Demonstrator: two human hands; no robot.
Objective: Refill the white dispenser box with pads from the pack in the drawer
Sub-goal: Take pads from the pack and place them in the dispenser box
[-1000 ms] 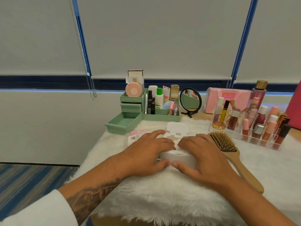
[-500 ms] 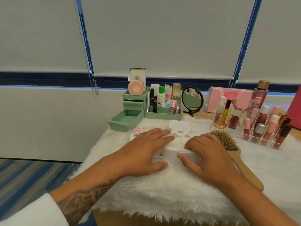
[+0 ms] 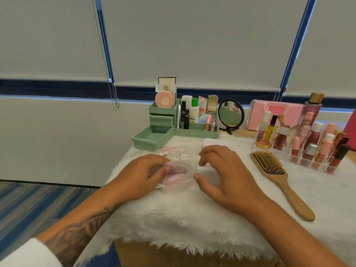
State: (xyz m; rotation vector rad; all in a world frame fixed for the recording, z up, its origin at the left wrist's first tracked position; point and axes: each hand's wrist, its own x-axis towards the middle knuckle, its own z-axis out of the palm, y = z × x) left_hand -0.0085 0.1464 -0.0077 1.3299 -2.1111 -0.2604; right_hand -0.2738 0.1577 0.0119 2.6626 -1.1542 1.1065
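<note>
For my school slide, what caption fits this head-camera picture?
Left hand grips a clear plastic pack of pink pads beside the white plastic dispenser box under the right hand.

White sleeve cuff [image 3: 28, 253] on tattooed left forearm [image 3: 77, 232]; right forearm [image 3: 300, 236] bare

Grey roller blinds [image 3: 192, 41] drawn; blue striped carpet [image 3: 38, 201]; white fur-covered table [image 3: 173, 218].
</note>
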